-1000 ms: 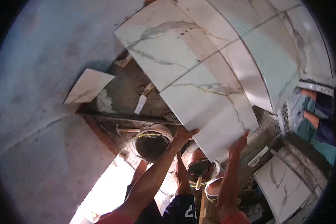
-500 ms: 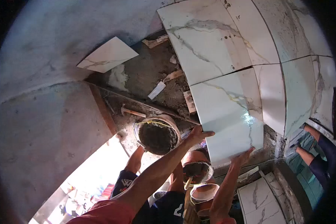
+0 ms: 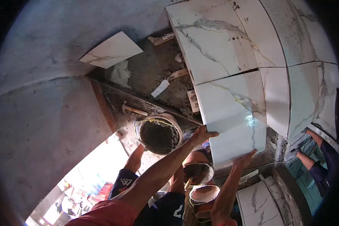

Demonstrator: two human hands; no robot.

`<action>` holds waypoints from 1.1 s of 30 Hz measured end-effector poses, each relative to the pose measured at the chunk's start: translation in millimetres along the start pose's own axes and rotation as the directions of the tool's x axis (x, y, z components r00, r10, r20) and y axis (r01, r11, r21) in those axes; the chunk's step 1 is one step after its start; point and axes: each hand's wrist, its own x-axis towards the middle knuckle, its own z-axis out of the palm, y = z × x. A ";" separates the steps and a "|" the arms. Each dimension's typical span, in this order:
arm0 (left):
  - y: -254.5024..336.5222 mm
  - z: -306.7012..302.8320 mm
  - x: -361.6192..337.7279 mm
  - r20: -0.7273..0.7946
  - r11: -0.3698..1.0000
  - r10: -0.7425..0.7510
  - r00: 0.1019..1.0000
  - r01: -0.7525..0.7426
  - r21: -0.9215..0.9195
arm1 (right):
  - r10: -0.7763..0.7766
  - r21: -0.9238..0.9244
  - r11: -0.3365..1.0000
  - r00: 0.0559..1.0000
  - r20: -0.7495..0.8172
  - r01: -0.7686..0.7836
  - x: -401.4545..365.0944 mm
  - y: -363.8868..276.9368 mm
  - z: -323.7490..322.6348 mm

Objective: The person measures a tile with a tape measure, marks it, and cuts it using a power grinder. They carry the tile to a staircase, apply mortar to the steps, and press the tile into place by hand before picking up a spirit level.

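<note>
White marble-look tile (image 3: 235, 116) sits on the surface, butted under an already laid tile (image 3: 214, 41) and beside the laid row (image 3: 278, 98) on its right.

Left hand (image 3: 201, 135): flat, fingers stretched out and close together, pushing at the tile's lower left corner. Right hand (image 3: 245, 158): fingers spread, under the bottom edge near the lower right corner. Neither hand grips; both press.

Progress, my read: several tiles are down and this one is in place but being held, so not yet set. The grey bare patch (image 3: 154, 71) to its left has no tile. A loose tile (image 3: 109, 51) lies apart at the far edge, and spare tiles (image 3: 258, 199) lie lower right. The mortar bucket (image 3: 159, 135) just beside the left hand looks full.

Hard to tell:
- Fisheye bends every joint, so alignment can't be judged.
- What's behind the held tile is hidden.
- Legs in dark shorts (image 3: 169, 211) below the arms: can't tell whose.
- Another person's limbs (image 3: 320, 162) are cut off at the right edge.
- The hammer (image 3: 133, 110) is small and partly in shadow.
</note>
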 end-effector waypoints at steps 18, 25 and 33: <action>-16.9 -0.8 2.1 -0.038 0.983 -0.172 0.984 0.174 0.058 | -0.039 0.035 0.999 0.998 0.046 0.037 37.2 18.7 -18.0; 3.0 -0.8 0.0 -0.097 0.948 -0.242 0.965 0.257 0.190 | -0.043 0.185 0.983 0.985 0.165 0.012 35.2 21.3 -16.8; 20.8 2.0 -5.5 -0.068 0.944 -0.262 0.963 0.271 0.187 | -0.023 0.187 0.982 0.994 0.109 0.002 18.4 6.2 -8.9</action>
